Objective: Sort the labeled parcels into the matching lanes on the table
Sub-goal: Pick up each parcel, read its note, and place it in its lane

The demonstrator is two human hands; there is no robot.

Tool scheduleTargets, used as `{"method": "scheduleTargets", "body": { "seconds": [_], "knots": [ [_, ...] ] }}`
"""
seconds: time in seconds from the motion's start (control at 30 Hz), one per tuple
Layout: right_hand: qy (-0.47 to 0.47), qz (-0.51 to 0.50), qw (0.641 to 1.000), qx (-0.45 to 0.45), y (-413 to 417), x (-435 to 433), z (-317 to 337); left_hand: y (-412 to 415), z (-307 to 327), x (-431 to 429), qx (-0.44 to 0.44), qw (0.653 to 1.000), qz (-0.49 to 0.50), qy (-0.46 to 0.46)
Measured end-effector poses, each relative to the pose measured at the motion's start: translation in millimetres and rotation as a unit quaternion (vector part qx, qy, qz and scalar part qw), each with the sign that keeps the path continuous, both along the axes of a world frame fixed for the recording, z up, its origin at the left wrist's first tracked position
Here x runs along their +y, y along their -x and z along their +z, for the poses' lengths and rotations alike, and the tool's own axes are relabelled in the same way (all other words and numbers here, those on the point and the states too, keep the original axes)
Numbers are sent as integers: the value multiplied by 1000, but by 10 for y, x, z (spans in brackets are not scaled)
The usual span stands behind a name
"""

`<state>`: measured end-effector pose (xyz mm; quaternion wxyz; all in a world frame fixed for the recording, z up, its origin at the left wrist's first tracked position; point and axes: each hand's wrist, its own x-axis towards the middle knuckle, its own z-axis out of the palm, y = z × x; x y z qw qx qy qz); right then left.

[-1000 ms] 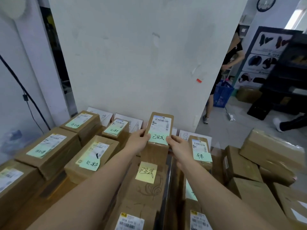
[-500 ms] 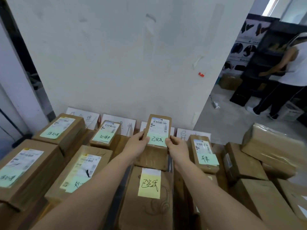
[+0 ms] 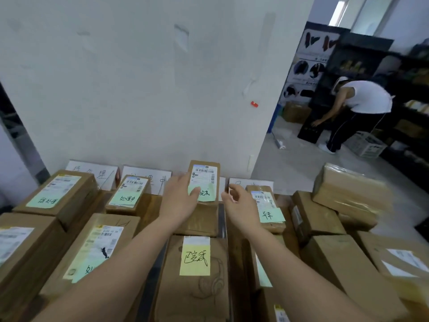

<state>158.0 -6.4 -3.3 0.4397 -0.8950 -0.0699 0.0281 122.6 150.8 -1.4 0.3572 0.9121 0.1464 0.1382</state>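
The right hand [image 3: 241, 205] has let go of the green-noted parcel [image 3: 204, 180] and is loosely curled and empty. The left hand [image 3: 181, 198], fingers straight, still touches its note. The parcel rests just beyond the yellow-note parcel [image 3: 195, 259], seemingly delivered to its lane.

A small parcel [image 3: 204, 180] sits atop a larger parcel [image 3: 202, 220] in the middle lane, before the lane signs [image 3: 92, 174] along the wall [image 3: 139, 89] — the left hand [image 3: 178, 201] touches its left edge, the right hand [image 3: 241, 205] hangs just right of it, apart. A nearer parcel [image 3: 195, 291] lies in front.
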Motion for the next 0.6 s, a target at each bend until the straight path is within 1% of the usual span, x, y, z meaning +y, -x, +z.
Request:
{"method": "scheduleTargets", "body": {
  "seconds": [0.13, 0.23, 0.3, 0.43, 0.6],
  "knots": [
    [128, 11, 986, -106, 103, -366, 106, 91, 222, -314, -16, 994, -46, -94],
    [178, 12, 971, -160, 220, -734, 179, 191, 361, -691, -33, 983, -94, -152],
    [189, 3, 966, -176, 339, -1027, 234, 261, 405, -970, -43, 976, -122, -176],
    [228, -24, 957, -176, 597, -1684, 290, 394, 396, -1559, -58, 959, -161, -227],
    [244, -40, 951, -187, 900, -2579, 349, 655, 329, -2375, -59, 953, -172, -244]
  ]
}}
